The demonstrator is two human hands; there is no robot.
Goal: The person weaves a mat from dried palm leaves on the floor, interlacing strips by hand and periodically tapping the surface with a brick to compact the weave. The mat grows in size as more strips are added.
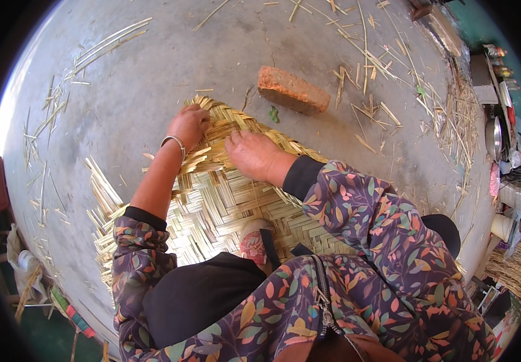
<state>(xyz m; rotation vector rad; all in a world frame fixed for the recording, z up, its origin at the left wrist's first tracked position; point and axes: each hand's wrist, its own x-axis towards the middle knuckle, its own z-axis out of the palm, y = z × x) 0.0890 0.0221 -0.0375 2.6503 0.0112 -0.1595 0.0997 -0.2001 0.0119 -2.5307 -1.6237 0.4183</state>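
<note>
Head view: left hand (190, 125) and right hand (250, 154) clutch woven mat (215, 205) (folded beneath them).

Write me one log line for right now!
left hand: touching woven mat | right hand: touching woven mat | brick: on floor, apart from woven mat

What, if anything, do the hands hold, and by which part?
The woven mat is touched: left hand near its far corner, right hand on its folded part; gripping unclear.
</note>
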